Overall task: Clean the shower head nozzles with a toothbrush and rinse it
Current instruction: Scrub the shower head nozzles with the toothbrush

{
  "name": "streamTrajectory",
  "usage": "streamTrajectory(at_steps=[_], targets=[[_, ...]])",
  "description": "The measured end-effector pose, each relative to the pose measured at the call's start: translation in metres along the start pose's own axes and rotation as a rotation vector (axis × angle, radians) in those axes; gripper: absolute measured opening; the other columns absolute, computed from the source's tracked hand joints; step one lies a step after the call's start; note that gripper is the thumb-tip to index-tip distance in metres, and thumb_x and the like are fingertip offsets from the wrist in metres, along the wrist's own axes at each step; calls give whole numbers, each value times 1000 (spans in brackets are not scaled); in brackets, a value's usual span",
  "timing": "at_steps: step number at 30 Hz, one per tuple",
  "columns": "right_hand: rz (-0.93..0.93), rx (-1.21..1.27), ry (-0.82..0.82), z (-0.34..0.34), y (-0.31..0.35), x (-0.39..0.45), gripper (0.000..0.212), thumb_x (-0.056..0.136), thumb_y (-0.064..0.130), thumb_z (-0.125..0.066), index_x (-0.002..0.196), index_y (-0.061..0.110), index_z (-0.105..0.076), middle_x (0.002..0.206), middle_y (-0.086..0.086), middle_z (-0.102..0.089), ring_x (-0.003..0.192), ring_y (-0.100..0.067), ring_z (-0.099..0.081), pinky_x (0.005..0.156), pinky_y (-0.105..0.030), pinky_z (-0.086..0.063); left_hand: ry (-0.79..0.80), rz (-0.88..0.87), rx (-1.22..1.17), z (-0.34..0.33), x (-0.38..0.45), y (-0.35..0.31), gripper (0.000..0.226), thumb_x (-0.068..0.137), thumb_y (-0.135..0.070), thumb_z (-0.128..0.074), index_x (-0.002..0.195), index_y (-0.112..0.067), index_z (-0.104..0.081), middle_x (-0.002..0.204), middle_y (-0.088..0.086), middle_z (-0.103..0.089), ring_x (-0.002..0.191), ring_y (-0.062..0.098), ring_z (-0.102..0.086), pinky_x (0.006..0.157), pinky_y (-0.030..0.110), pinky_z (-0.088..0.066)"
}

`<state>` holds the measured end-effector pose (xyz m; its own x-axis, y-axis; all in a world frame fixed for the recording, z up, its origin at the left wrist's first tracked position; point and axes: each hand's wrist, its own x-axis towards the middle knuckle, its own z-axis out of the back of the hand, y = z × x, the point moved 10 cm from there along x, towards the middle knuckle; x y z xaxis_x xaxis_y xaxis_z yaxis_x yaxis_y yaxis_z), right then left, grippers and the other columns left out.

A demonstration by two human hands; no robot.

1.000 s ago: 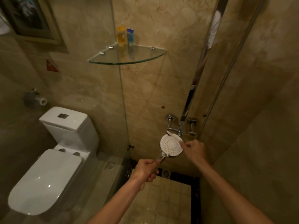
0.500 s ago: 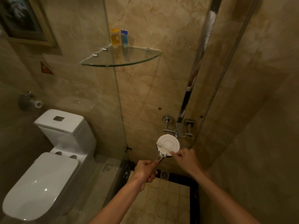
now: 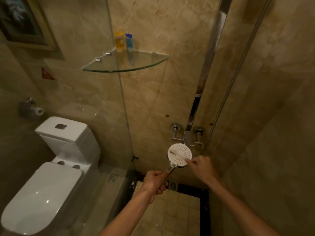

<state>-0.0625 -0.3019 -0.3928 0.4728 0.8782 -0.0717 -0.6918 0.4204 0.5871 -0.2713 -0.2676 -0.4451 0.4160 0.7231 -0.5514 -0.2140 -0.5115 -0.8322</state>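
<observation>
Both hands grip: left hand (image 3: 154,182) shower head (image 3: 179,155), right hand (image 3: 202,167) toothbrush (image 3: 179,154).

- Curved clear-glass corner shelf (image 3: 136,65), fixed to the beige marble-look wall by small metal clips.
- On it, at the back corner: small yellow bottle (image 3: 119,42) and small blue tube (image 3: 129,42), upright, just beside each other (labels too small to read).
- Beige tiled shower floor (image 3: 177,212) below, edged by a dark border with a round patterned drain cover (image 3: 173,185).
- White ceramic toilet (image 3: 51,176), lid down, standing left of the glass partition.
</observation>
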Motion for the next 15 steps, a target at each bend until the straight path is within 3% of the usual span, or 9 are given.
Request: streamTrajectory(at_steps=[4, 9, 12, 15], targets=[[-78, 11, -116, 29, -7, 8, 44, 95, 35, -60, 53, 20, -57, 45, 6, -51, 33, -2, -41, 38, -15, -30, 9, -3, 6, -1, 2, 3, 29, 91, -31, -66, 85, -2, -67, 56, 7, -57, 36, 11, -39, 36, 17, -23], [35, -77, 53, -14, 10, -9, 38, 96, 38, -58, 69, 14, -71, 57, 5, -58, 51, -5, -49, 45, -13, -32, -6, 13, -18, 2, 7, 8, 29, 89, -32, -68, 84, -4, -70, 55, 6, -58, 37, 11, -40, 35, 18, -25], [0, -41, 13, 3, 6, -1, 42, 96, 36, -60, 56, 21, -60, 48, 7, -53, 36, -2, -43, 38, -13, -30, 2, 12, -14, 4, 8, 9, 28, 90, -31, -67, 82, -4, -70, 55, 6, -58, 37, 11, -41, 35, 18, -25], [-115, 34, -87, 29, -7, 10, 43, 95, 33, -60, 56, 16, -58, 45, 6, -51, 31, -3, -41, 35, -12, -28, 12, 10, -5, 3, 8, 8, 28, 92, -29, -65, 87, -2, -71, 57, 7, -57, 36, 11, -41, 35, 17, -26]])
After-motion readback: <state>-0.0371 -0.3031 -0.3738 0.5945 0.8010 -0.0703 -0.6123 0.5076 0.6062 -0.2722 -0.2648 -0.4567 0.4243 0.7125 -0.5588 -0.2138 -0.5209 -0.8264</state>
